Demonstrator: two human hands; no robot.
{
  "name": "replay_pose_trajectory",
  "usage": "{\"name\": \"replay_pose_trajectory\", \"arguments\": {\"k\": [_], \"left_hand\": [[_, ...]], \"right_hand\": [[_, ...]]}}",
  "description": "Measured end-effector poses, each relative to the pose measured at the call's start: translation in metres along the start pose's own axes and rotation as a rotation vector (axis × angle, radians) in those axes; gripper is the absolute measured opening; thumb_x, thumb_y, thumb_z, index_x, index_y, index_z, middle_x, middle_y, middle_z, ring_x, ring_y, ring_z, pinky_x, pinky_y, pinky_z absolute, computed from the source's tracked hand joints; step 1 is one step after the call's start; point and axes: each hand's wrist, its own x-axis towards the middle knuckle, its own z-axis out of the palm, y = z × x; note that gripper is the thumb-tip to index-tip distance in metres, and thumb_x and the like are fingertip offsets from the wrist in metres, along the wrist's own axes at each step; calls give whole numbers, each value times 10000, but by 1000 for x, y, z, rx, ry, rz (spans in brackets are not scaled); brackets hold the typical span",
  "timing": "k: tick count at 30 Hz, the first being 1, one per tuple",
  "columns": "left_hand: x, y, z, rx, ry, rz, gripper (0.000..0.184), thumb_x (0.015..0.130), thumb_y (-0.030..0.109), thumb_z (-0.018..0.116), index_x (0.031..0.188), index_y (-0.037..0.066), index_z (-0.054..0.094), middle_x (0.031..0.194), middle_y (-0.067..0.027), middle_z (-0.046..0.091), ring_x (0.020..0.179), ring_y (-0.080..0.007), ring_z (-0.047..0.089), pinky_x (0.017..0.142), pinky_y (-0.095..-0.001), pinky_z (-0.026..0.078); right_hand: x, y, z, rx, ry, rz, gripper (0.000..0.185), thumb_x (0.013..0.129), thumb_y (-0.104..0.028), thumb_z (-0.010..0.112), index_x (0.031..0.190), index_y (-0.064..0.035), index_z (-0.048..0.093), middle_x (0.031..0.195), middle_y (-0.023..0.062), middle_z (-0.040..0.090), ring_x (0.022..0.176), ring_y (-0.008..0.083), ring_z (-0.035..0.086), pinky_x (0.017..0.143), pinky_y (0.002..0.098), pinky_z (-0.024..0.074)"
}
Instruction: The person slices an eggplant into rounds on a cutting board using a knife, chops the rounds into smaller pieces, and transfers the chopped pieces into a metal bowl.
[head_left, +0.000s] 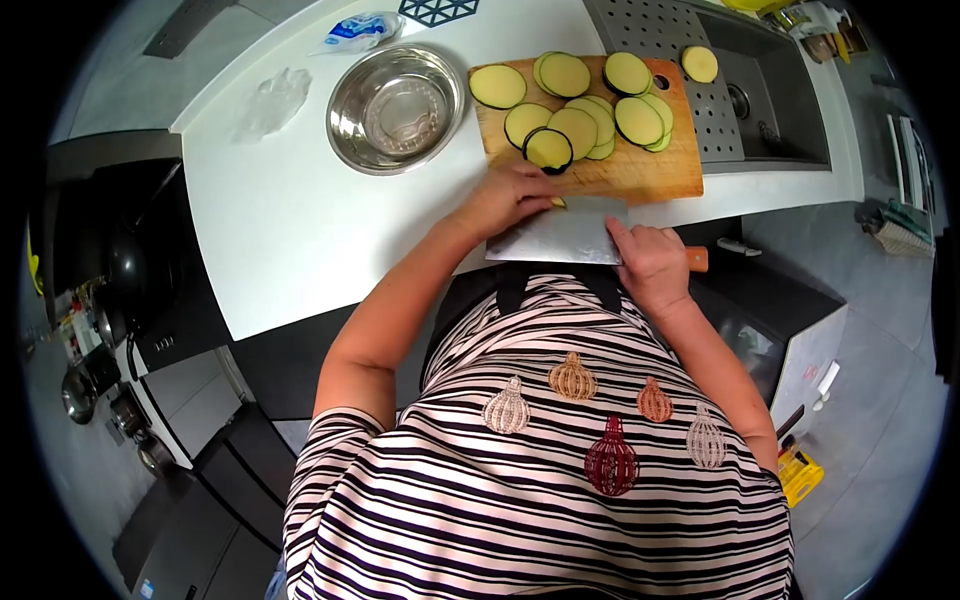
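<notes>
My right hand [654, 262] is closed around the wooden handle of a cleaver [560, 238], whose wide blade lies flat-looking over the near edge of the cutting board [640, 185]. My left hand [505, 197] is closed at the blade's far left corner. Its fingertips meet a small yellowish piece of eggplant [558, 202], partly hidden by the hand and the blade. Round eggplant slices [575, 128] with dark skin and pale yellow-green flesh lie in overlapping groups on the board. One slice [548, 149] sits just beyond my left fingers.
A steel bowl [395, 110] stands left of the board, near a crumpled clear plastic bag [278, 98] and a blue-white packet [362, 32]. To the right is a sink [785, 110] with a perforated drain tray [715, 115] bearing one slice [699, 64]. A black wok [130, 260] is far left.
</notes>
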Motion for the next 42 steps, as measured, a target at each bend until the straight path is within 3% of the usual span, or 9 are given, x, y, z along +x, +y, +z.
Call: {"name": "replay_pose_trajectory", "arguments": {"k": [6, 8, 9, 10, 12, 14, 22, 37, 42], "left_hand": [[-16, -36, 5, 29, 202, -94, 179, 821, 69, 734, 998, 51, 721, 978, -100, 673, 803, -253, 659, 727, -312, 534], [-24, -35, 2, -35, 321, -162, 262, 794, 78, 766, 1048, 50, 709, 1035, -113, 650, 825, -250, 660, 746, -304, 534], [-30, -31, -5, -109, 215, -293, 474, 726, 111, 830, 1166, 49, 664, 1145, -122, 600, 964, -261, 642, 826, -313, 531], [-32, -29, -7, -108, 210, -292, 474, 726, 111, 830, 1166, 49, 664, 1145, -122, 600, 964, -261, 642, 826, -313, 531], [-37, -26, -9, 305, 105, -180, 674, 654, 133, 878, 1264, 48, 604, 1227, -121, 548, 1086, -274, 590, 900, -336, 511], [-37, -28, -5, 291, 73, -178, 781, 612, 143, 897, 1310, 38, 564, 1249, -120, 526, 1138, -284, 549, 938, -357, 492], [-22, 2, 31, 188, 183, -362, 623, 641, 30, 858, 1208, 13, 600, 1111, -127, 572, 811, -227, 659, 715, -327, 565], [-38, 21, 56, -38, 435, -454, 643, 657, 26, 851, 1247, 36, 594, 1128, -97, 520, 836, -193, 622, 758, -289, 557], [-39, 29, 15, -38, 522, -458, 648, 684, -7, 835, 1282, 42, 590, 1118, -78, 498, 828, -126, 581, 770, -267, 559]], "right_hand": [[-55, 17, 11, 281, -74, 338, 379, 660, -66, 717, 1030, -144, 684, 711, 46, 592, 665, 251, 596, 625, 382, 454], [-78, 25, 26, 383, 25, 349, 230, 767, -112, 721, 993, -96, 683, 683, 41, 621, 579, 201, 594, 553, 335, 457], [-88, 30, 31, 741, -149, 630, 159, 833, -155, 697, 969, -76, 679, 672, 33, 622, 545, 160, 579, 517, 302, 442], [-95, 34, 36, 1099, -328, 908, 150, 899, -198, 672, 944, -55, 675, 662, 26, 622, 511, 120, 564, 482, 269, 428], [-104, 41, 49, 1198, -379, 918, 282, 980, -295, 593, 899, -30, 643, 627, 11, 581, 476, 73, 510, 443, 233, 388], [-107, 43, 66, 1441, -461, 1086, 294, 983, -318, 581, 883, -44, 613, 625, 24, 581, 454, 87, 491, 439, 237, 385], [-82, 14, 105, 1683, -469, 1081, 293, 984, -323, 575, 930, -35, 583, 633, 41, 560, 443, 94, 460, 415, 233, 359], [-48, -4, 61, 1426, -608, 972, 333, 982, -335, 576, 878, -21, 616, 622, 22, 547, 441, 83, 468, 416, 244, 393], [-5, -8, 33, 1351, -621, 760, 331, 990, -327, 548, 893, -19, 620, 609, 20, 545, 440, 86, 480, 418, 244, 400]]}}
